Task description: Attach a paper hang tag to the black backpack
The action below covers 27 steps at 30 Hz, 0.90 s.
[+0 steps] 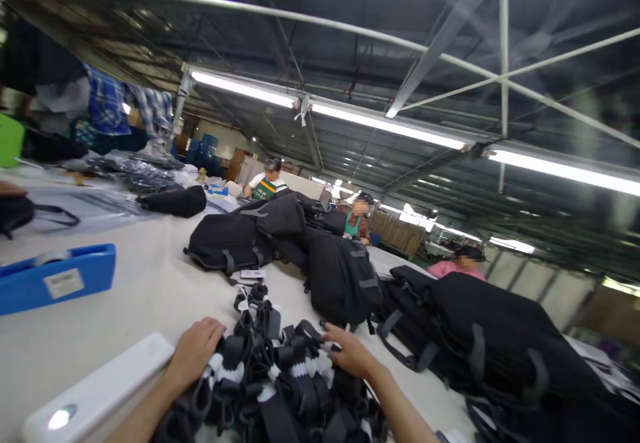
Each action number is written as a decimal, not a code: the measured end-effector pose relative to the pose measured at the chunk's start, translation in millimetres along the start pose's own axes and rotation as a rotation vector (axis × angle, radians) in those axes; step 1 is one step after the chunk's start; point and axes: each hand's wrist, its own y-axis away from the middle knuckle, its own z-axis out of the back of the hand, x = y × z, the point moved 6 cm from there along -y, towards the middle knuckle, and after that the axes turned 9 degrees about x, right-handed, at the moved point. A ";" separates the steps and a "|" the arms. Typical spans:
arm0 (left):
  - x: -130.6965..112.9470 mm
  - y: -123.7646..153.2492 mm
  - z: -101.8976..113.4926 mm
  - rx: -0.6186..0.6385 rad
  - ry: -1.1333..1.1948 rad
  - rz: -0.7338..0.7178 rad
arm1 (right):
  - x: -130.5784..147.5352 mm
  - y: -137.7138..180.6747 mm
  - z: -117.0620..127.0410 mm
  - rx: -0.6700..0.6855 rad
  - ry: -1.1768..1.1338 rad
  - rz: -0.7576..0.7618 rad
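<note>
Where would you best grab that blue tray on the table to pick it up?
Probably by the long upper rim of the blue tray, coming from above. It lies flat on the table with its open side up, so the thin wall gives something to pinch, and nothing crowds that edge.

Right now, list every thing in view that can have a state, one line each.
left hand: fingers spread, resting on the pile of straps
right hand: palm down, fingertips on the pile of straps
pile of straps: heaped and tangled on the table
black backpacks: lying piled on the table
table: partly bare, loaded with goods
blue tray: lying at the table's left edge
ceiling lamps: lit
</note>
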 end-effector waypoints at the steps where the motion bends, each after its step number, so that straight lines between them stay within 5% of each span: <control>1: 1.4 -0.5 -0.7 0.006 -0.010 -0.006 | -3.4 6.0 12.0 -0.018 0.013 -0.017; 7: 7.6 -5.0 -6.7 0.052 -0.039 -0.056 | -31.1 76.9 90.5 -0.041 0.037 -0.096; 12: 11.9 -7.7 -15.8 0.000 -0.049 -0.049 | -39.1 109.7 95.1 -0.022 0.121 -0.165; 22: 10.0 -4.1 -15.3 -0.026 -0.030 -0.015 | -45.8 -19.9 9.8 0.043 0.307 -0.239; 27: 3.3 -2.7 -7.2 -0.008 -0.012 0.021 | -47.9 -46.3 -5.7 0.054 0.326 -0.259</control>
